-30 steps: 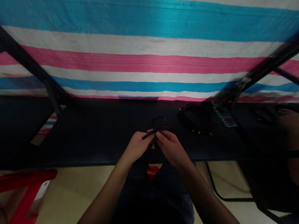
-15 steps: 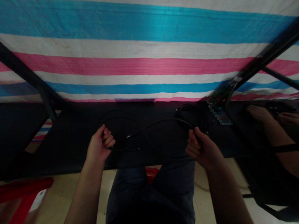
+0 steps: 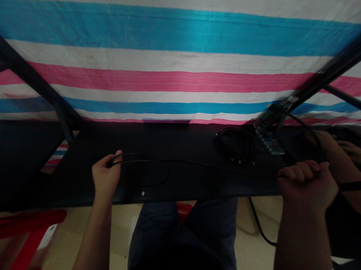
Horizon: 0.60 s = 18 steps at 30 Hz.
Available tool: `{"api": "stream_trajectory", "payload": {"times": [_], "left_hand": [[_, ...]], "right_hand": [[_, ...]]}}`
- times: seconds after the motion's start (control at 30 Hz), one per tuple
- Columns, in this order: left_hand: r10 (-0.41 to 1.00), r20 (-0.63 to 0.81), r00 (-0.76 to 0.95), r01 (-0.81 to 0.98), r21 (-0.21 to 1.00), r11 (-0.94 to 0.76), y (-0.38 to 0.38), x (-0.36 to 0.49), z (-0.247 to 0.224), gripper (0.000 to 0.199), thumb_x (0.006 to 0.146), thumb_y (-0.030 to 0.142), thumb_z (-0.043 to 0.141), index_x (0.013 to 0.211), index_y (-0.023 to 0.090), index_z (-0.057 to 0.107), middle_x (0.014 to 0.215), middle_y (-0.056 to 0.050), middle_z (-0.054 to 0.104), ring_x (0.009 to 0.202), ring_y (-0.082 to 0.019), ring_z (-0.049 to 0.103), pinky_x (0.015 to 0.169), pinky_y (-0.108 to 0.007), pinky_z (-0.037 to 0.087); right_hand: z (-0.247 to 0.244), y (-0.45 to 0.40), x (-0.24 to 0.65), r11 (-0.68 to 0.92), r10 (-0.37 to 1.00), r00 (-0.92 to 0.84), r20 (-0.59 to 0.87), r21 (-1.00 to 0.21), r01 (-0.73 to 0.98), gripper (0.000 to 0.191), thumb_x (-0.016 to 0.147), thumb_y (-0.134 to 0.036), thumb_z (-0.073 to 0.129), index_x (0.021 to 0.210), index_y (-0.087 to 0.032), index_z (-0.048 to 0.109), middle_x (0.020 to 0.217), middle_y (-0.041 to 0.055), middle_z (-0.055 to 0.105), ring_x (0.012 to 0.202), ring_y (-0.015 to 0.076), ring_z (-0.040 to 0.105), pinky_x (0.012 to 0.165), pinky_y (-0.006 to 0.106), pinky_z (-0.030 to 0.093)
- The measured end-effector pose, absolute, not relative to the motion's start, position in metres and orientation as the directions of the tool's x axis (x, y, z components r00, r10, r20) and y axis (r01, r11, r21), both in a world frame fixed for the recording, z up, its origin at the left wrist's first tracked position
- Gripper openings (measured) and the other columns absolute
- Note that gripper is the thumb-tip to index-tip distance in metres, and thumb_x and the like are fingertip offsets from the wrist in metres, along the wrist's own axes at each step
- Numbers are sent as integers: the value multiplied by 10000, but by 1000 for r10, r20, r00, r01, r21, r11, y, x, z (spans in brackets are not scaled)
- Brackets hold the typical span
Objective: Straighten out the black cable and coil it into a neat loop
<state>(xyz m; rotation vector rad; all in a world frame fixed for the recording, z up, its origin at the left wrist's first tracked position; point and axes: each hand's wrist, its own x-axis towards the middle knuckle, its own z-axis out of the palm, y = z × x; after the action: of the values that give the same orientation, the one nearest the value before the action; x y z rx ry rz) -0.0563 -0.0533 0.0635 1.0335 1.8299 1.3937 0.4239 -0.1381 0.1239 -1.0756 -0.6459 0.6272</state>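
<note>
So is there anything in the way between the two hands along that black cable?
Nothing visible. The black cable runs free above the dark table from the left hand to the right hand. The coiled bundle of cables lies farther back on the table, apart from the stretched cable.

Black cable (image 3: 197,164) taut between left hand (image 3: 105,177) and right hand (image 3: 306,184)

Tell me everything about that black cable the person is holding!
The black cable is thin and looks rubbery. It runs nearly straight and taut above the dark table, between the left hand and the fisted right hand. At the left hand it doubles into a loop; a slack bit with a small pale end hangs below.
</note>
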Motion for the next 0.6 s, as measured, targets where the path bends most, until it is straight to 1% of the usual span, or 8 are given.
{"api": "stream_trajectory", "payload": {"times": [0.1,0.17,0.27,0.33,0.4,0.5,0.57,0.6], "left_hand": [[862,167,-478,447,891,75,-58,-62,73,352,838,435,683,624,166,604,537,59,400,522,-100,390,486,-222,290],[834,223,-504,532,841,96,-58,-67,79,333,852,385,662,612,159,611,527,54,418,540,-106,406,511,-228,299],[768,278,-576,596,786,163,-55,-78,82,285,833,337,655,612,159,627,490,49,438,524,-121,426,506,-236,296],[740,317,-593,618,769,165,-52,-86,82,287,832,326,633,594,167,607,468,55,401,498,-116,392,495,-234,277],[723,345,-599,625,766,152,-51,-94,80,302,828,322,616,569,174,569,458,63,348,475,-102,338,484,-227,251],[707,363,-607,639,752,163,-48,-107,79,298,811,334,612,564,183,547,452,66,316,459,-97,318,469,-221,232],[689,363,-627,639,746,189,-45,-115,80,285,808,344,612,578,189,548,446,65,333,464,-103,332,469,-216,237],[688,338,-642,617,760,203,-43,-120,82,280,813,356,609,594,194,543,443,66,338,468,-105,330,470,-212,234]], "right_hand": [[124,-140,438,385,685,694,224,-919,-83,528,901,-547,623,530,-253,388,360,-83,227,293,70,156,378,339,48],[122,-142,450,407,660,698,277,-913,-21,573,894,-571,620,499,-248,359,347,-81,214,276,58,162,370,338,37],[117,-147,471,425,638,673,374,-900,97,626,857,-574,668,460,-241,318,334,-72,207,263,51,193,369,335,37],[115,-150,486,451,619,661,423,-881,142,635,831,-523,705,429,-234,309,324,-62,203,263,50,193,371,338,21],[114,-153,495,470,598,669,442,-869,155,638,834,-482,694,398,-230,302,315,-57,179,263,47,160,375,346,-9],[117,-156,493,412,641,666,381,-903,121,624,858,-482,683,425,-231,310,337,-65,186,272,47,139,389,352,-41],[122,-157,483,328,703,654,279,-943,50,615,874,-514,688,488,-232,301,366,-89,199,283,36,110,405,335,-72],[124,-158,478,266,732,652,199,-964,-3,624,894,-541,667,516,-231,280,376,-106,185,288,26,72,416,319,-93]]}}
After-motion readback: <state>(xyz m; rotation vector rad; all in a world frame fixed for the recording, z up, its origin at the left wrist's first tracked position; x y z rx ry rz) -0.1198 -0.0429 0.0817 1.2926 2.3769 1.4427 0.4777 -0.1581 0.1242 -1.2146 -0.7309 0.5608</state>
